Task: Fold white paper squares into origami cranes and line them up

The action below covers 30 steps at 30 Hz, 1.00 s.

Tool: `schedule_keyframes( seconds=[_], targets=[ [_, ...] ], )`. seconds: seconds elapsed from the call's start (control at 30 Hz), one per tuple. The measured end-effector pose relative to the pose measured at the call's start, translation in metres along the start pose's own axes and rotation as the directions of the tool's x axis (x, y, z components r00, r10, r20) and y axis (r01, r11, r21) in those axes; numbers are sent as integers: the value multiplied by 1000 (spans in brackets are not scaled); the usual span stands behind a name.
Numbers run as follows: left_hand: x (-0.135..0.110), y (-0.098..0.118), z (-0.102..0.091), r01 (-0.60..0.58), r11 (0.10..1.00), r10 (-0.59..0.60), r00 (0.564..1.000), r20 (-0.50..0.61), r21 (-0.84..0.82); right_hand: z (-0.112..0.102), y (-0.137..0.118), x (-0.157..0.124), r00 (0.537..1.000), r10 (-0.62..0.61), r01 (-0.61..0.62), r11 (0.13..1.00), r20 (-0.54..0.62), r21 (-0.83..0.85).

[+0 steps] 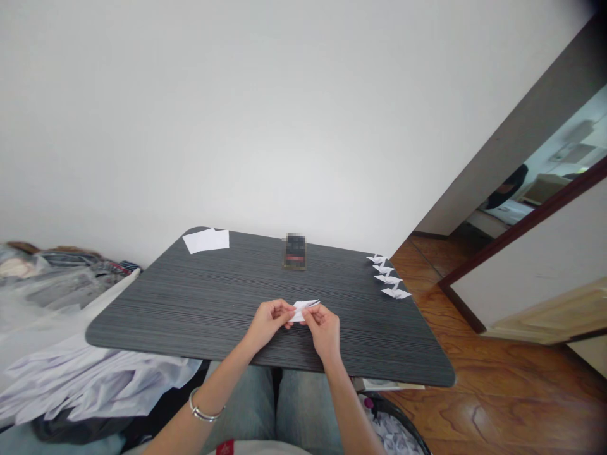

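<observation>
Both hands meet over the near middle of a dark grey table [190,316]. My left hand [270,319] and my right hand [323,323] each pinch one end of a small folded white paper piece [303,308], held just above the tabletop. Fingers of both hands are closed on the paper. A silver bracelet [203,412] sits on my left wrist.
Several folded white paper figures [387,277] line the table's right edge. A sheet of white paper [207,240] lies at the far left corner, a dark phone [294,251] stands at the back. Clothes and plastic bags [71,379] lie left; a bin with paper scraps [393,430] sits below right.
</observation>
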<state>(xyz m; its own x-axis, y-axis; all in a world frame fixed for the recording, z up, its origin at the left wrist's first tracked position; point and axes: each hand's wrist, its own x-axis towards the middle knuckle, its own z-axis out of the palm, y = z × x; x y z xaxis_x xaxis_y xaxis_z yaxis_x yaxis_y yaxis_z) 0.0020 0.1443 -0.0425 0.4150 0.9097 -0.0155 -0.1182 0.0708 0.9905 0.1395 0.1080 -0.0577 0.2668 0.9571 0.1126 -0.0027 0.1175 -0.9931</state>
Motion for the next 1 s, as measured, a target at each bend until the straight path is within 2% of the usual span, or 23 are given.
schedule_keyframes(
  seconds=[0.3, 0.47, 0.8, 1.0],
  targets=[
    [0, -1, 2, 18, 998, -15, 999, -52, 58, 0, -1, 0, 1000, -1, 2, 998, 13, -58],
    [0, -2, 1, 19, 998, -17, 999, -37, 59, -1, 1, 0, 1000, 4, -4, 997, 9, -72],
    [0, 2, 2, 23, 999, -24, 1000, -18, -46, 3, -6, -3, 999, -27, 24, 997, 31, 77],
    [-1, 4, 0, 13, 996, -16, 999, -31, -90, 1, -7, -3, 998, -53, 57, 991, -40, 123]
  ],
)
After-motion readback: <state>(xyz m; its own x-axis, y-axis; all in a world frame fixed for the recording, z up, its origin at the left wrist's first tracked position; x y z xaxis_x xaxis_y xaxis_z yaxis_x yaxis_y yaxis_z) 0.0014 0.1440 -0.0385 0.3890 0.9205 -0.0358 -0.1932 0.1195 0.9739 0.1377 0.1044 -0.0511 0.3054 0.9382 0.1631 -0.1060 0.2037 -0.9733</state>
